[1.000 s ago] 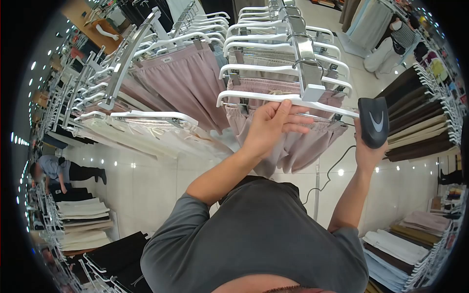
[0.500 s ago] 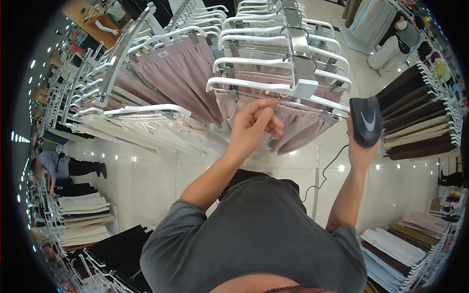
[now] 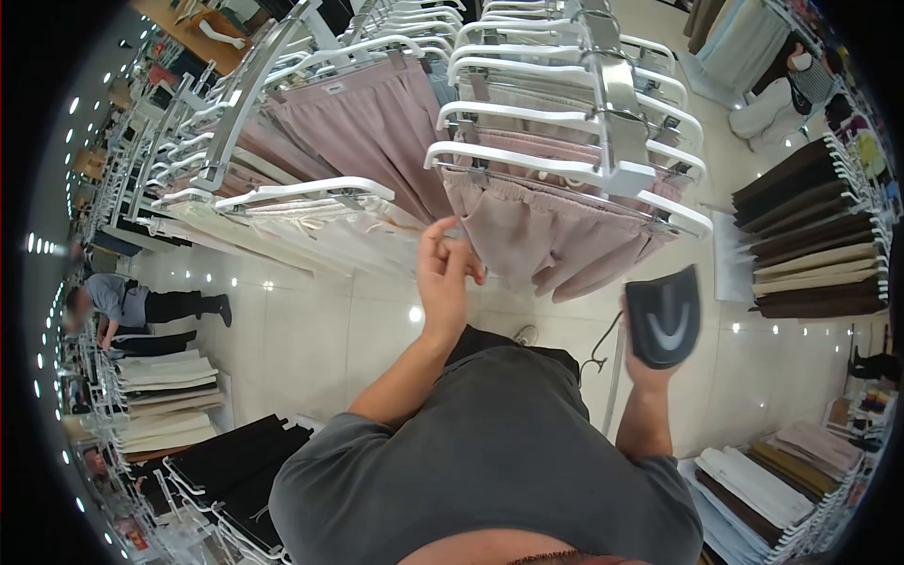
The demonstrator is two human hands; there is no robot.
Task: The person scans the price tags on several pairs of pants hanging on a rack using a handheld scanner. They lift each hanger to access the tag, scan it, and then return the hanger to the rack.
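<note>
My right hand (image 3: pixel 650 375) is wrapped around a black corded barcode scanner (image 3: pixel 663 320) with a grey U-shaped mark on its top. It is held below and to the right of the hanging garments. My left hand (image 3: pixel 445 273) is just left of the front pair of dusty-pink shorts (image 3: pixel 527 231), its fingers loosely bent and apart. I see nothing in it. The shorts have a gathered waistband and hang by clips from a white hanger (image 3: pixel 513 163), with more pink garments close behind.
A metal rack arm (image 3: pixel 617 113) carries several white hangers. Cream trousers (image 3: pixel 320 226) and mauve trousers (image 3: pixel 377 122) hang to the left. Dark and beige trousers (image 3: pixel 815 235) line the right side. A person (image 3: pixel 141 303) stands at far left. The cable (image 3: pixel 598 360) dangles near my body.
My right hand has lowered the scanner and brought it leftward, closer to my body. My left hand has moved down and left, off the front of the shorts. The view has shifted slightly.
</note>
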